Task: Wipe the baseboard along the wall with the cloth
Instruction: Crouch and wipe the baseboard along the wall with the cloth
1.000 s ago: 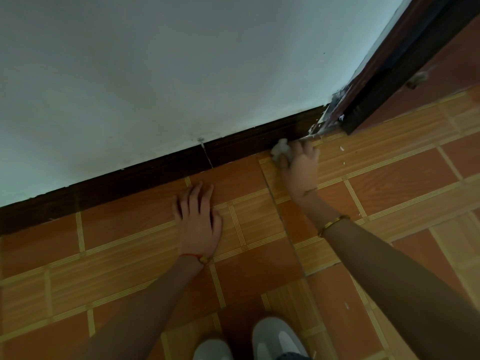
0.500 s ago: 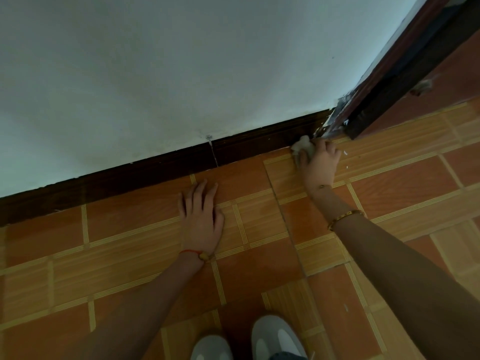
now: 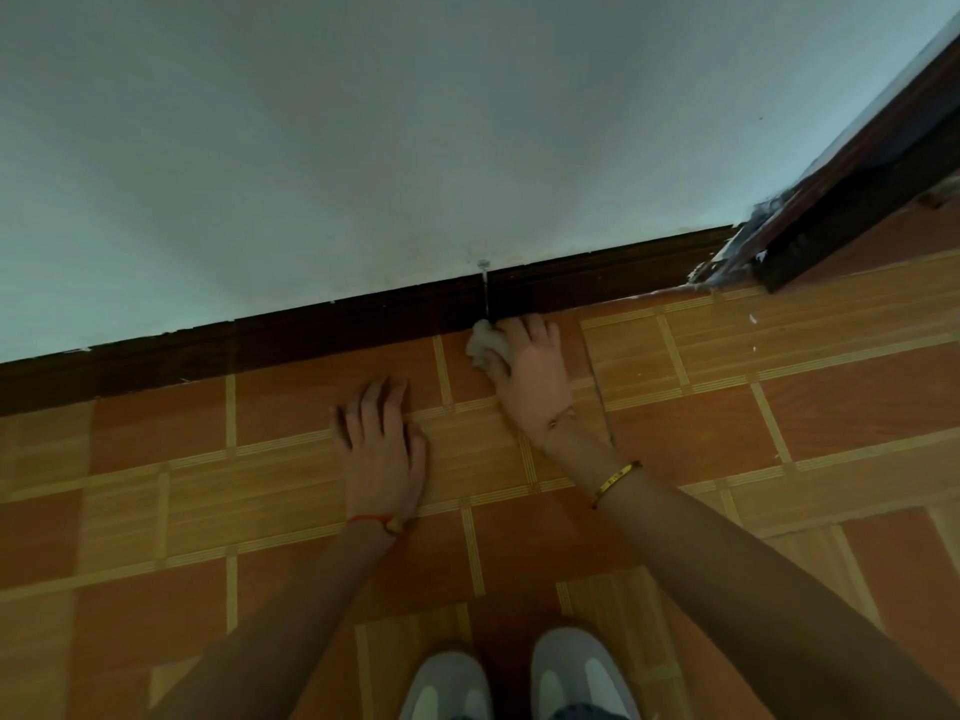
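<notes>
A dark brown baseboard (image 3: 363, 319) runs along the foot of the pale wall, rising from left to right. My right hand (image 3: 532, 374) holds a small crumpled white cloth (image 3: 485, 345) against the bottom of the baseboard, just below a pale vertical seam (image 3: 484, 288) in the board. My left hand (image 3: 382, 449) lies flat on the orange tiled floor, fingers straight and pointing at the wall, a little left of and behind the cloth.
A dark wooden door frame (image 3: 852, 200) stands at the far right, with chipped paint at its base (image 3: 727, 257). White specks (image 3: 751, 319) lie on the tiles near it. My two light shoes (image 3: 514, 678) are at the bottom edge.
My right hand has slid the cloth leftward along the baseboard, from the door frame corner to the vertical seam. My left hand stays planted on the floor.
</notes>
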